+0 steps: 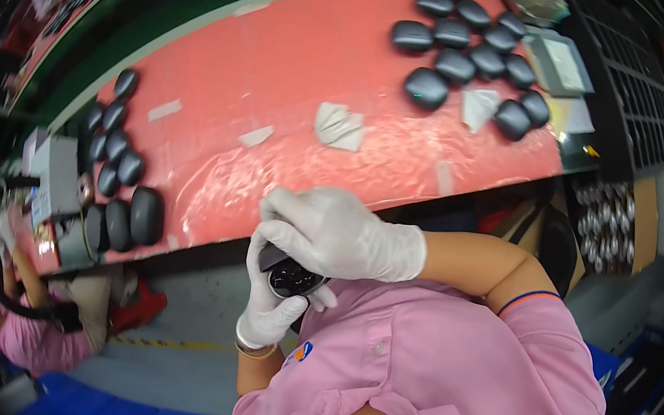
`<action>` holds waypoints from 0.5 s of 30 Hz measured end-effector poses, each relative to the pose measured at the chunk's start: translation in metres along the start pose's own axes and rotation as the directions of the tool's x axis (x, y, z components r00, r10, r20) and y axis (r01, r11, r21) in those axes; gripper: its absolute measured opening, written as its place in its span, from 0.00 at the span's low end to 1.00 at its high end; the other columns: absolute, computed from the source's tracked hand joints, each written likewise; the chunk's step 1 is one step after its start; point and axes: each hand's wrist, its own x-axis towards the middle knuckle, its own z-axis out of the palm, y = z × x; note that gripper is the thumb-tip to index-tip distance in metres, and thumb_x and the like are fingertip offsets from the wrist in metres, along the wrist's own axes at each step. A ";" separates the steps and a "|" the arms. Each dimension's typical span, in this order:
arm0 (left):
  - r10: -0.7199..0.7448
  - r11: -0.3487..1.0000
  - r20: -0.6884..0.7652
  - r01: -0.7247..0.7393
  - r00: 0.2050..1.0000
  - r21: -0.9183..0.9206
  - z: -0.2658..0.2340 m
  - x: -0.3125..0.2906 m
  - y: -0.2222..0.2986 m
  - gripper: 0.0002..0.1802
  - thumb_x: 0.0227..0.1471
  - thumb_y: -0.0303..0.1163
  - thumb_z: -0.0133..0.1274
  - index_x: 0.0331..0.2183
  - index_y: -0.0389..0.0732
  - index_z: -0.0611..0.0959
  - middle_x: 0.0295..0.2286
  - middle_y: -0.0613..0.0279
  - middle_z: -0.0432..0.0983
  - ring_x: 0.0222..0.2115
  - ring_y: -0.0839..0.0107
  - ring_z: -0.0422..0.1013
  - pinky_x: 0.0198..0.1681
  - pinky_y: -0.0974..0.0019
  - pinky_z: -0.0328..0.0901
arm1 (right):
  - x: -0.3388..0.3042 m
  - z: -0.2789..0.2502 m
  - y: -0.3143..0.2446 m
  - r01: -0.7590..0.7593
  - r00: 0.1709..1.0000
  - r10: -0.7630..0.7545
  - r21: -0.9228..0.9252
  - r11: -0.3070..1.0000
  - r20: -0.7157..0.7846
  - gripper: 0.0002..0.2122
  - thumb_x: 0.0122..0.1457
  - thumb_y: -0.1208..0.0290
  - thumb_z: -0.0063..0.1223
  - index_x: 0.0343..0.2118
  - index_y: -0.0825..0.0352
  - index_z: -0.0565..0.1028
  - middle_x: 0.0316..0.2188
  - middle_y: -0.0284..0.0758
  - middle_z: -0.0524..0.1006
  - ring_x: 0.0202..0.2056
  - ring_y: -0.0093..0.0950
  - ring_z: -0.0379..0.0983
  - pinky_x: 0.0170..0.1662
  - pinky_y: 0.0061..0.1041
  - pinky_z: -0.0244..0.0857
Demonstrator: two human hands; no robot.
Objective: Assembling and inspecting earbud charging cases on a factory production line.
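My left hand (267, 315), in a white glove, is closed round a small dark rounded case (291, 278) just off the table's near edge, in front of my chest. The case stands open, showing a glossy black inside, with its dark lid (272, 257) on the upper left side. Over its top lies my right hand (337, 230), also white-gloved, fingers curled and thumb against the lid side. The right fingertips are partly hidden behind the left hand.
Several closed dark cases (455, 65) lie at the table's (239, 80) far right, one with a green light. More cases (118, 143) sit at the left, by a grey box (62, 175). A crumpled white cloth (339, 126) lies mid-table. A co-worker (42, 335) sits at the left.
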 end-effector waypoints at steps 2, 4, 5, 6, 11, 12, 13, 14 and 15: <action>-0.130 0.981 0.145 0.149 0.981 -0.127 -0.049 -0.039 0.006 0.46 0.52 0.29 0.53 0.61 0.48 0.40 0.47 0.35 0.64 0.31 0.63 0.74 0.37 0.63 0.70 | 0.002 0.009 0.015 0.227 0.972 -0.229 -0.041 0.973 -0.053 0.08 0.58 0.67 0.46 0.37 0.65 0.70 0.24 0.38 0.73 0.26 0.39 0.71 0.30 0.35 0.63; -0.370 0.929 0.072 0.367 0.926 0.056 -0.106 -0.084 0.031 0.42 0.52 0.28 0.52 0.60 0.47 0.45 0.47 0.40 0.66 0.30 0.67 0.73 0.35 0.66 0.69 | 0.003 -0.011 0.020 0.222 0.969 -0.238 -0.181 0.958 -0.070 0.10 0.60 0.71 0.43 0.41 0.68 0.71 0.27 0.38 0.73 0.29 0.36 0.70 0.35 0.31 0.62; -0.409 0.896 -0.178 0.431 0.895 0.107 -0.127 -0.101 0.040 0.40 0.52 0.30 0.52 0.60 0.46 0.48 0.41 0.39 0.70 0.26 0.67 0.74 0.31 0.68 0.70 | -0.002 -0.015 0.036 0.162 0.981 -0.176 -0.164 0.973 -0.078 0.10 0.60 0.71 0.41 0.42 0.69 0.71 0.28 0.38 0.72 0.29 0.34 0.69 0.36 0.30 0.63; -0.343 0.869 -0.451 0.461 0.824 0.180 -0.156 -0.127 0.039 0.37 0.52 0.29 0.50 0.59 0.48 0.51 0.40 0.45 0.71 0.24 0.69 0.73 0.28 0.70 0.69 | -0.005 -0.020 0.044 0.173 0.980 -0.192 -0.234 0.957 -0.061 0.11 0.62 0.72 0.39 0.42 0.70 0.70 0.28 0.37 0.72 0.29 0.31 0.69 0.36 0.28 0.63; 0.286 0.841 -0.958 0.478 0.003 0.252 -0.331 -0.281 0.018 0.38 0.48 0.29 0.51 0.56 0.50 0.48 0.49 0.50 0.59 0.35 0.61 0.72 0.26 0.66 0.71 | -0.022 -0.017 0.062 0.075 0.997 -0.077 -0.187 0.979 -0.005 0.13 0.64 0.72 0.36 0.45 0.74 0.69 0.35 0.39 0.73 0.32 0.27 0.68 0.37 0.24 0.63; 0.254 0.897 -0.967 0.382 -0.037 0.221 -0.346 -0.271 0.029 0.39 0.48 0.26 0.50 0.55 0.51 0.47 0.46 0.49 0.61 0.31 0.61 0.73 0.25 0.65 0.71 | -0.026 -0.017 0.063 0.040 0.999 -0.045 -0.239 0.970 -0.015 0.13 0.63 0.71 0.38 0.45 0.74 0.69 0.32 0.40 0.73 0.30 0.29 0.68 0.35 0.25 0.64; 0.118 0.949 -0.989 0.302 -0.093 0.085 -0.354 -0.251 0.047 0.39 0.48 0.25 0.49 0.55 0.53 0.46 0.43 0.49 0.64 0.26 0.61 0.75 0.24 0.65 0.71 | -0.027 -0.017 0.063 0.055 0.998 -0.054 -0.235 0.970 0.008 0.13 0.63 0.71 0.38 0.45 0.74 0.69 0.32 0.40 0.73 0.30 0.29 0.68 0.35 0.25 0.64; 0.153 0.960 -0.979 0.255 -0.136 0.115 -0.362 -0.255 0.056 0.39 0.48 0.25 0.49 0.55 0.55 0.46 0.41 0.51 0.67 0.23 0.62 0.75 0.24 0.64 0.71 | -0.028 -0.016 0.064 0.030 0.999 -0.036 -0.243 0.969 -0.019 0.14 0.64 0.70 0.37 0.45 0.74 0.69 0.33 0.40 0.73 0.30 0.28 0.68 0.35 0.24 0.64; 0.161 0.966 -0.970 0.232 -0.184 0.116 -0.368 -0.249 0.068 0.39 0.49 0.24 0.48 0.55 0.56 0.45 0.41 0.51 0.67 0.26 0.62 0.76 0.26 0.63 0.71 | -0.027 -0.015 0.063 -0.012 0.998 -0.004 -0.265 0.964 -0.060 0.15 0.64 0.68 0.36 0.46 0.74 0.69 0.34 0.39 0.73 0.30 0.28 0.67 0.35 0.24 0.64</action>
